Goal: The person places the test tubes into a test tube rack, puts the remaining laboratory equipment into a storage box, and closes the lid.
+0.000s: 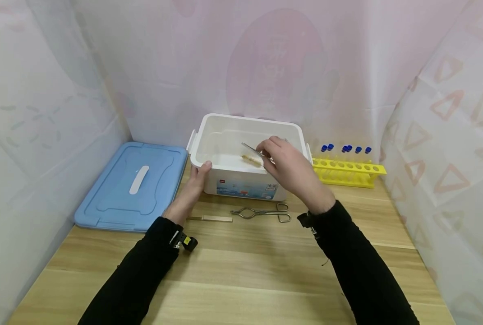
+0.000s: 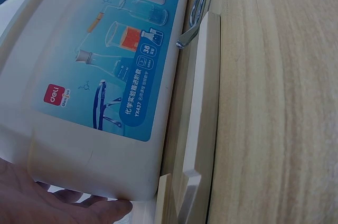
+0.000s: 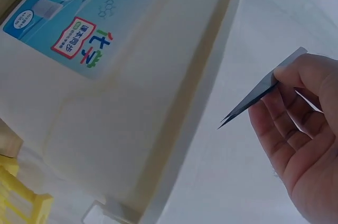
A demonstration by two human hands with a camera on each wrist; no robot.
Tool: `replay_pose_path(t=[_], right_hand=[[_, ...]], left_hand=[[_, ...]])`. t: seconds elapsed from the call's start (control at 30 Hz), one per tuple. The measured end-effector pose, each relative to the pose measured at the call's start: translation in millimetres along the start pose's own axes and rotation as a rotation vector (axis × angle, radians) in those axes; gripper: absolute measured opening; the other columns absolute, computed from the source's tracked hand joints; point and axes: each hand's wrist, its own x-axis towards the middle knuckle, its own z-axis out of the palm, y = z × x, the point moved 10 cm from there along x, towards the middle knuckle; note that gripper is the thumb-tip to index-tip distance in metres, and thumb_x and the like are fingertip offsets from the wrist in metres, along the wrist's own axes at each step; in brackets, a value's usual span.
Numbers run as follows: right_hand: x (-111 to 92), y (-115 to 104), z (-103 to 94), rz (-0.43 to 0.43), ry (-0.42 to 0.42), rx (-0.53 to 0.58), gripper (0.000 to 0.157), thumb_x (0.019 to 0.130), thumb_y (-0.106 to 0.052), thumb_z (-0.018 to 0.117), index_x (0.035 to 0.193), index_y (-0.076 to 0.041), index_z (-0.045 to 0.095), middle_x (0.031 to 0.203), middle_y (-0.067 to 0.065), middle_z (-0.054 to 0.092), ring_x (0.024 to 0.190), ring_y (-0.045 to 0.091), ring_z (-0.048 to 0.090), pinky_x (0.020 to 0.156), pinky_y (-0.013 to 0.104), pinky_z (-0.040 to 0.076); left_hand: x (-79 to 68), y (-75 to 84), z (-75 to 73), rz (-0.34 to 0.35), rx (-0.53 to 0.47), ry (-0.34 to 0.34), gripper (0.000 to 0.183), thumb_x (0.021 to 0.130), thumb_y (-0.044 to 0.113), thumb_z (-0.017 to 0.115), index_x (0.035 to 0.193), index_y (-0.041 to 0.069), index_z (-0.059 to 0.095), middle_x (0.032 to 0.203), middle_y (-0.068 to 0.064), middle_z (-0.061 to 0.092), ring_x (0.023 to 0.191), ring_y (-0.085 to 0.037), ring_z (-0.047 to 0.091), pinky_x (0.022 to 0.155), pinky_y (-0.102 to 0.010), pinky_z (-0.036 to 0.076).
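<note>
A white plastic storage box (image 1: 245, 119) stands lidless at the back of the table. My left hand (image 1: 190, 192) grips its near left corner, thumb by the rim; some fingers are hidden. Over the box's right half, my right hand (image 1: 292, 169) pinches metal tweezers (image 3: 253, 94) between thumb and fingers. The tweezers' pointed tips look down into the box in the right wrist view, with nothing between them. Just beneath, a bristled brush (image 1: 251, 160) shows inside the box, partly covered by the hand.
In front of the box lie metal crucible tongs (image 1: 261, 212) and a narrow pale wooden piece (image 1: 217, 218). A blue lid (image 1: 115, 198) with a white handle rests left. To the right, a yellow rack (image 1: 348, 167) holds several blue-capped tubes. Fabric walls enclose the table.
</note>
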Motion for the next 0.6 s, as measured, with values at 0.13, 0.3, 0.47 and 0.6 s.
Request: replay_pose_path(t=[0.13,0.3,0.47,0.6], right_hand=[[9.2,13.3,8.4,0.05,-0.026,0.017,0.021,0.115,0.0,0.07,0.135,-0.001,0.076,0.122,0.015,0.078,0.11,0.031,0.073,0.097,0.044,0.065],[18.6,29.6,22.8,0.097,-0.062,0.031,0.022,0.115,-0.001,0.067,0.136,0.0,0.076,0.122,0.016,0.078,0.11,0.032,0.073,0.098,0.046,0.064],[24.7,43.2,37.1,0.153,-0.12,0.026,0.023,0.116,-0.003,0.066,0.138,0.0,0.076,0.124,0.016,0.077,0.11,0.031,0.072,0.097,0.045,0.064],[28.9,52.4,49.2,0.188,-0.174,0.024,0.025,0.117,-0.003,0.066,0.139,0.0,0.075,0.123,0.017,0.077,0.109,0.031,0.07,0.096,0.045,0.062]], left_hand=[[-0.3,-0.5,0.5,-0.006,-0.002,-0.001,0.098,0.112,0.075,0.041,0.186,0.045,-0.017,0.199,-0.011,-0.007,0.186,-0.042,-0.002,0.144,-0.083,0.004],[0.3,-0.9,1.0,0.002,0.009,0.003,0.097,0.112,0.076,0.041,0.187,0.044,-0.013,0.199,-0.012,-0.004,0.186,-0.042,0.001,0.144,-0.083,0.003],[1.5,-1.6,1.4,0.007,0.015,0.005,0.096,0.113,0.075,0.041,0.187,0.043,-0.01,0.199,-0.013,-0.004,0.186,-0.043,0.002,0.144,-0.083,0.002],[1.8,-2.7,2.4,0.008,0.008,0.001,0.095,0.113,0.074,0.041,0.187,0.044,-0.011,0.199,-0.012,-0.006,0.186,-0.042,0.0,0.145,-0.082,0.001]])
